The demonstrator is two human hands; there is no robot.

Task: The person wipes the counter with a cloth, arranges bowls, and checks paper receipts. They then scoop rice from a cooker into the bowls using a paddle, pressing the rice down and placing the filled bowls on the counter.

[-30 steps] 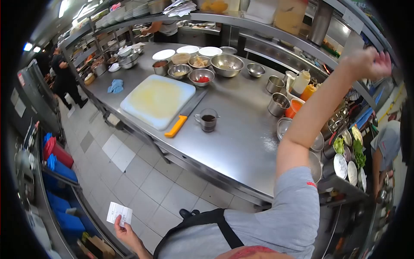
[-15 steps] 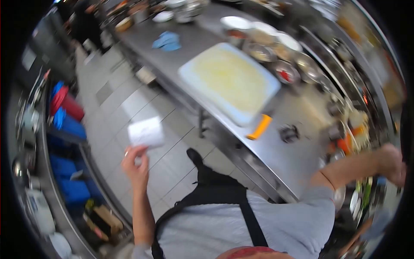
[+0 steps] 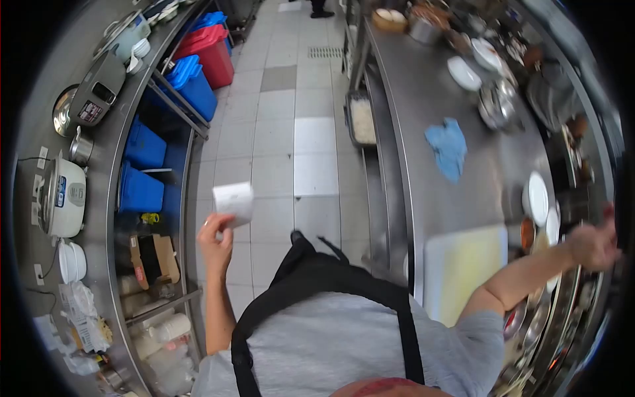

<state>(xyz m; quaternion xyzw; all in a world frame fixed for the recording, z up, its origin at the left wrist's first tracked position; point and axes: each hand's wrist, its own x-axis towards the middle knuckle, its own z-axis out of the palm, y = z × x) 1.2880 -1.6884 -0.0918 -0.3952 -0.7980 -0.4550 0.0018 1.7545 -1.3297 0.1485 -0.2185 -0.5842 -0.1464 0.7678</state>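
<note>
A small white slip of paper [image 3: 235, 200] stands up from my left hand [image 3: 217, 243], pinched at its lower edge between thumb and fingers above the tiled floor. Faint marks show on the slip, too small to read. My right arm reaches out over the steel counter, and my right hand [image 3: 595, 247] is at the far right edge of the view, its fingers smeared and partly cut off. Under that forearm lies a white and yellowish cutting board [image 3: 463, 264], partly covered by my arm and shirt. White bowls [image 3: 536, 198] stand beyond the board.
On the right counter [image 3: 413, 119] lies a blue cloth [image 3: 447, 147] near metal pots [image 3: 497, 106]. The left shelf holds blue bins [image 3: 143, 188], a red bin [image 3: 205, 53] and a rice cooker [image 3: 63, 197]. Another person's shoe [image 3: 323, 13] shows far down the aisle.
My view has swung left, from the cutting board and orange-handled knife to the aisle. The paper stays in my left hand. My right arm stays stretched out to the right.
</note>
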